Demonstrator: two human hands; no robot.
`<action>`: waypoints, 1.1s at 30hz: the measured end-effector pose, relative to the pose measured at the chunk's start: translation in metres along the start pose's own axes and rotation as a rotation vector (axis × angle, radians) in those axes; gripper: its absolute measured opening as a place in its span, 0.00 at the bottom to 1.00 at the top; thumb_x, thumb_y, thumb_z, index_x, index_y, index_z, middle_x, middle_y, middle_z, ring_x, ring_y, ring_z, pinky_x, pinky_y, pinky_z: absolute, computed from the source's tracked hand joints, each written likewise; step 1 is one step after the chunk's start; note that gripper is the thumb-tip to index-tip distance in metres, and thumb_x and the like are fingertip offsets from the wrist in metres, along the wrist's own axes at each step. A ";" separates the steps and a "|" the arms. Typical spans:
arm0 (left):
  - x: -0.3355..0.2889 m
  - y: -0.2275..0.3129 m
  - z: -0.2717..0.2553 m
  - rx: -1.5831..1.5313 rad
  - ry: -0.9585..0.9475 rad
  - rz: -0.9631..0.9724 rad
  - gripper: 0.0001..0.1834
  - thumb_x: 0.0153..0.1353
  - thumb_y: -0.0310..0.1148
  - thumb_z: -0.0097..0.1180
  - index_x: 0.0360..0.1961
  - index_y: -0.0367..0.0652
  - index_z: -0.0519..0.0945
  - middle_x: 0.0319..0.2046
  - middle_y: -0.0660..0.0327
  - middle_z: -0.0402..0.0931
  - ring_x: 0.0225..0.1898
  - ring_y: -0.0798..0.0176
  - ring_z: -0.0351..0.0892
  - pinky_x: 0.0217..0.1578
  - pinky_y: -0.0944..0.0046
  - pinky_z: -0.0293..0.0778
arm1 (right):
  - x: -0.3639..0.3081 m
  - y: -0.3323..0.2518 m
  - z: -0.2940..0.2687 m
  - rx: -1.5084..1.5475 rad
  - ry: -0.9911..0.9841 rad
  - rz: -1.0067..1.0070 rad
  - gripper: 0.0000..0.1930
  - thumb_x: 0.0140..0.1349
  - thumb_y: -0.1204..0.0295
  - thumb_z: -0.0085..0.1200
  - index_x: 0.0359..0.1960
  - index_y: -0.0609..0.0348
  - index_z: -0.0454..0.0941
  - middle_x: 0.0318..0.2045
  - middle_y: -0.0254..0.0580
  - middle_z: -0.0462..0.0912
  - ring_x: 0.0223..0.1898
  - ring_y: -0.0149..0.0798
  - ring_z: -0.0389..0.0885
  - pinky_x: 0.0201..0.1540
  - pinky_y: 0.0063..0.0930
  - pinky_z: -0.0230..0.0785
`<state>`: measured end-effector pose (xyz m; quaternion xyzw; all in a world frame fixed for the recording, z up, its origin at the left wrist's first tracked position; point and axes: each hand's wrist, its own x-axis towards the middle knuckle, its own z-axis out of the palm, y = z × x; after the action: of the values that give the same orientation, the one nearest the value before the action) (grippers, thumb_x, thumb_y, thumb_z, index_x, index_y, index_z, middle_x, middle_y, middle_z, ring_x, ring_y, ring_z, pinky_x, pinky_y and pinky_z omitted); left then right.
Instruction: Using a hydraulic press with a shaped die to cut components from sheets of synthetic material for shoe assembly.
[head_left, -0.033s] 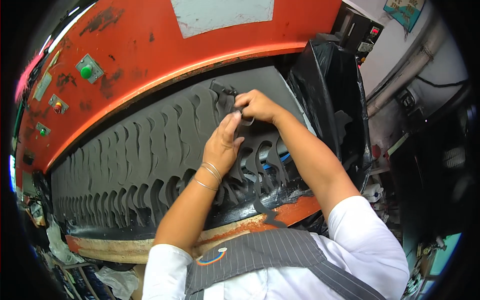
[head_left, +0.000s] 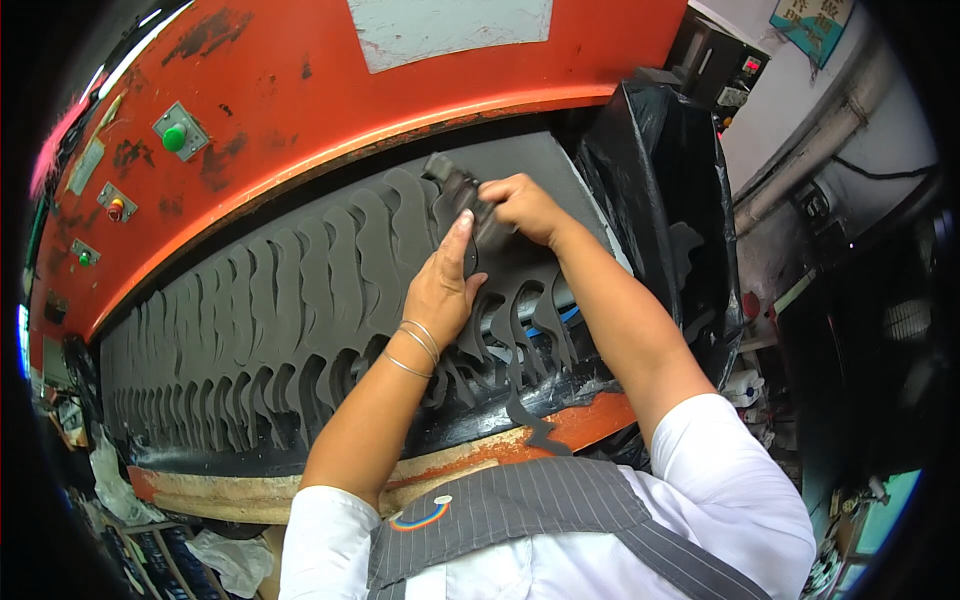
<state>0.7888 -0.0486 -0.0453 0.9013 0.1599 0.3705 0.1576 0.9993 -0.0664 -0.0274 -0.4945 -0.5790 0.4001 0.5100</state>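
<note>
A dark cutting die (head_left: 462, 190), blurred by motion, lies over the far right part of a grey foam sheet (head_left: 510, 160). My right hand (head_left: 528, 210) is closed on its right side with bent fingers. Against its near left edge is my left hand (head_left: 440, 290), fingers stretched upward and thumb apart, with the die's edge seeming to sit between them. Rows of wavy cut foam strips (head_left: 345, 250) spread to the left of both hands. Several curled strips (head_left: 520, 320) hang over the near edge below my hands.
Behind the sheet rises an orange machine front (head_left: 300, 90) with a green button (head_left: 174, 138). A black plastic bag (head_left: 640, 170) stands on the right, close to my right forearm. The worn table edge (head_left: 220, 495) runs along the near side.
My right hand has shifted slightly to the right, and the die under it has turned and blurred. My left hand has barely moved.
</note>
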 end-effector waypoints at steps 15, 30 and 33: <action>0.058 -0.049 0.005 0.121 -0.511 -0.406 0.26 0.59 0.30 0.43 0.61 0.42 0.70 0.44 0.42 0.77 0.47 0.42 0.77 0.51 0.50 0.71 | -0.045 -0.021 -0.002 -0.538 -0.057 -0.016 0.33 0.45 0.53 0.67 0.54 0.53 0.76 0.64 0.55 0.63 0.67 0.54 0.58 0.65 0.43 0.55; 0.049 -0.063 -0.009 0.064 -0.499 -0.443 0.25 0.62 0.33 0.44 0.62 0.46 0.70 0.46 0.49 0.77 0.46 0.46 0.79 0.49 0.50 0.74 | -0.055 -0.025 0.057 -0.886 0.132 0.050 0.41 0.36 0.57 0.68 0.55 0.61 0.69 0.58 0.63 0.69 0.67 0.56 0.59 0.70 0.54 0.43; 0.044 -0.063 -0.018 0.043 -0.453 -0.479 0.25 0.62 0.34 0.44 0.62 0.48 0.70 0.46 0.50 0.77 0.47 0.45 0.79 0.49 0.50 0.74 | -0.057 -0.029 0.071 -0.884 0.167 0.073 0.41 0.36 0.59 0.67 0.56 0.61 0.68 0.58 0.60 0.70 0.67 0.56 0.59 0.70 0.55 0.42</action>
<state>0.7947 0.0286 -0.0312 0.9006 0.3362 0.1097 0.2527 0.9239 -0.1253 -0.0218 -0.7154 -0.6334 0.0910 0.2805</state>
